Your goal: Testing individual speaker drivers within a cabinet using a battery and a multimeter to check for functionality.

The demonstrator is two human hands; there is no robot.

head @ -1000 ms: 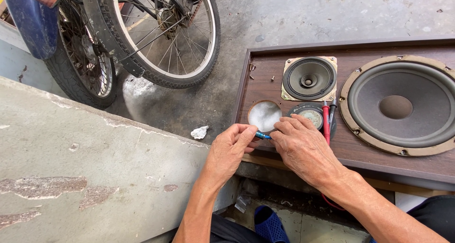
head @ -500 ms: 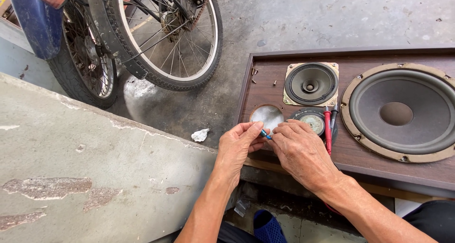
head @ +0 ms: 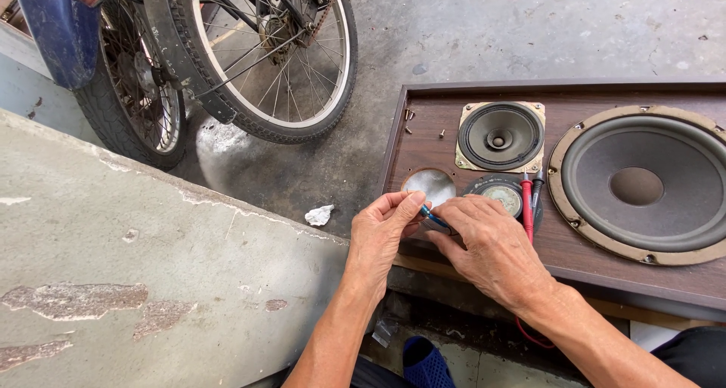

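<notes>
Both hands worked at a speaker cabinet [head: 469, 142] lying face-up.
A small blue wire [head: 432, 218] is pinched between left hand [head: 382, 233] and right hand [head: 491, 244] fingers, near the open round hole [head: 428, 184]; steady, fine handling is judged needed.

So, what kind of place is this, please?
Probably an outdoor or open-front repair spot, not a proper workshop. The speaker cabinet lies flat on a bare concrete floor, bike wheels stand close by, and red and black test probes lie on the cabinet.
</notes>
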